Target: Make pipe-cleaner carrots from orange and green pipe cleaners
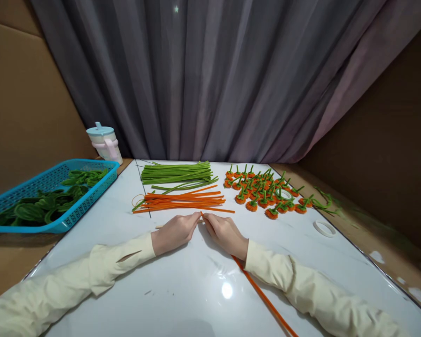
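Note:
My left hand is closed around a thin wooden stick, which shows on both sides of the fist. My right hand pinches an orange pipe cleaner; its short tip pokes up between the two hands, where the fingertips nearly meet. From under the right wrist the long end trails toward the bottom right. Just beyond the hands lies a loose pile of orange pipe cleaners. Behind that pile is a thick bundle of green pipe cleaners. How the tip meets the stick is hidden by the fingers.
Many small orange pumpkin shapes with green stems stand at the back right. A white tape ring lies near the right edge. At left, a blue basket holds green leaf shapes, with a lidded cup behind it. A grey curtain hangs at the back.

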The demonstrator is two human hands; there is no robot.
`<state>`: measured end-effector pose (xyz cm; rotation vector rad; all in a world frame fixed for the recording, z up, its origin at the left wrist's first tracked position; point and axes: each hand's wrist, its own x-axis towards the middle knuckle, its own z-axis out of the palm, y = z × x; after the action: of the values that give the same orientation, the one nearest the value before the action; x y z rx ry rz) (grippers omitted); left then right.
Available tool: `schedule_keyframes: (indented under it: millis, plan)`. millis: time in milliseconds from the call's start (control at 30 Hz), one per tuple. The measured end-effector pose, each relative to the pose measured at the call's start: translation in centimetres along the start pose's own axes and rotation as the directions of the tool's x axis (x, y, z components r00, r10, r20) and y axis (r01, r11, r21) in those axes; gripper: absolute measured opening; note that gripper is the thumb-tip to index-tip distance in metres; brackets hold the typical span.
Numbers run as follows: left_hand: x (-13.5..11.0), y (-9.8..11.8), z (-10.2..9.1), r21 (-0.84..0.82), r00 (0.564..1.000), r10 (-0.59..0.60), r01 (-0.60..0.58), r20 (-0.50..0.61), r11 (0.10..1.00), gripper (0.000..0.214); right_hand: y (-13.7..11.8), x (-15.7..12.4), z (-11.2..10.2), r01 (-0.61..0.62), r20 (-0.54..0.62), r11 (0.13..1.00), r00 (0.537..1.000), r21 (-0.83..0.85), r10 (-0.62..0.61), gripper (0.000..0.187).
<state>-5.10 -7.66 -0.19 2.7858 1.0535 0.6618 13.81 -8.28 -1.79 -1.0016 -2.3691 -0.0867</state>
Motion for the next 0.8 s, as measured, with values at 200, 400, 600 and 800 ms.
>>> schedule_keyframes:
  millis: [200,400,600,800]
  plan:
    - [0.5,0.4,-1.6,0.042,0.988,0.032,-0.038,0.148,0.998,0.017,-0.2,0.2,-0.4,-0.014,-0.108,0.999,0.994,0.050,0.019,0.028]
    - [1.0,-0.1,-2.9,0.002,0.973,0.076,-0.079,0.220,0.997,0.025,-0.2,0.3,-0.5,0.008,-0.139,0.998,0.990,0.062,0.000,0.040]
    - [1.4,-0.3,-4.1,-0.031,0.947,0.136,-0.133,0.290,0.991,0.023,-0.3,0.2,-0.4,0.031,-0.142,0.999,0.990,0.016,-0.028,0.036]
    - [1.6,0.0,-4.7,-0.002,0.935,0.119,-0.126,0.335,0.992,0.022,-0.2,0.2,-0.5,0.054,-0.156,0.998,0.986,0.011,-0.051,0.026]
